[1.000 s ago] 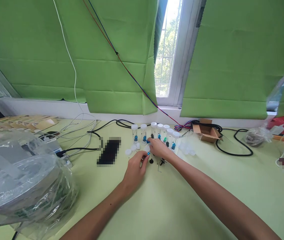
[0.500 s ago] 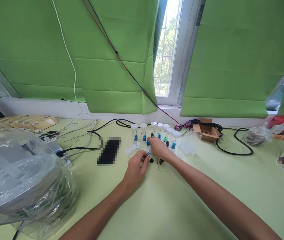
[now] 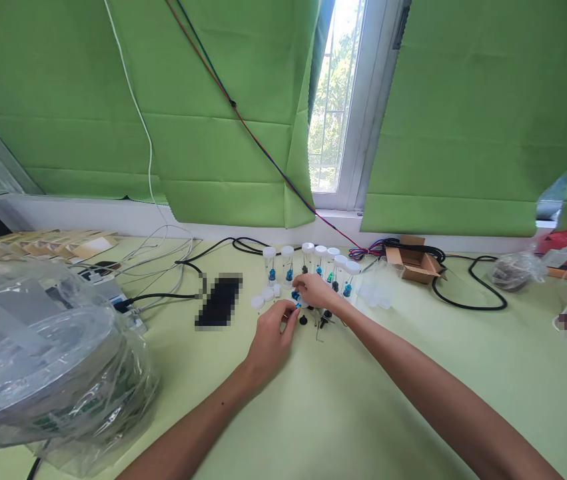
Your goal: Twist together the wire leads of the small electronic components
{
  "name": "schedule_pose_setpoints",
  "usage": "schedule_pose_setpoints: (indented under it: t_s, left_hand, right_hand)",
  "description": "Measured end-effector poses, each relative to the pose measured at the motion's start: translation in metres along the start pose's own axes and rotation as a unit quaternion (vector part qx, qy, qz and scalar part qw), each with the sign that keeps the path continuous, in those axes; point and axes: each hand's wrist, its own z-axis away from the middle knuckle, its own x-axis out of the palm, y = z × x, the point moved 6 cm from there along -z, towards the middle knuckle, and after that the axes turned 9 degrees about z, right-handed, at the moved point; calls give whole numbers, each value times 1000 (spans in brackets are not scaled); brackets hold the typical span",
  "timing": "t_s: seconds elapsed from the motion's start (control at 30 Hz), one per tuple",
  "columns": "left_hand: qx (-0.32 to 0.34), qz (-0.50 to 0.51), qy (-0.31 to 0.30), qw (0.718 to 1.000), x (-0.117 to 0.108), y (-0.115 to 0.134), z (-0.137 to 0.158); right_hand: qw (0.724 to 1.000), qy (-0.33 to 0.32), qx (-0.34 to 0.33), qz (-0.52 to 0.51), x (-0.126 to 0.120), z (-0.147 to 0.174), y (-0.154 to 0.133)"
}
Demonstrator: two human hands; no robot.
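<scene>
In the head view my left hand [image 3: 273,330] pinches a small blue part [image 3: 298,305] between thumb and fingers. Just beyond it, my right hand [image 3: 314,292] has its fingers bent together beside another blue piece [image 3: 294,295]; whether they grip it I cannot make out. Clear tubes with white caps [image 3: 287,251] stand in a row behind the hands, with blue, green or black parts inside. White caps [image 3: 258,303] lie left of the fingers. A black round piece [image 3: 303,321] and small black parts with a thin bent metal piece [image 3: 320,333] lie below my right wrist.
A large plastic-wrapped spool [image 3: 48,360] fills the left side. A blurred dark device [image 3: 218,301] lies left of my hands. Black cables [image 3: 493,307], an open cardboard box [image 3: 413,261] and a clear bag [image 3: 516,272] lie at the right back, below green blinds [image 3: 463,133].
My right hand has shifted slightly, its fingers lifting a little off the blue piece below them. My left hand stays nearly in place with its small blue part.
</scene>
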Motion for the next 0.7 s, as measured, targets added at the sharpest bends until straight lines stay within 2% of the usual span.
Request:
schedule_pose_setpoints:
  t_s: [0.2,0.4,0.7]
  left_hand:
    - [-11,14,0,1000,1,-3,0]
    - [-20,16,-1,1000,2,-3,0]
    - [-20,22,-5,1000,3,-5,1]
  right_hand:
    - [1000,-3,-6,-13,-9,3,4]
    - [997,25,23,67,-26,20,13]
    - [988,-8,17,151,-15,22,16]
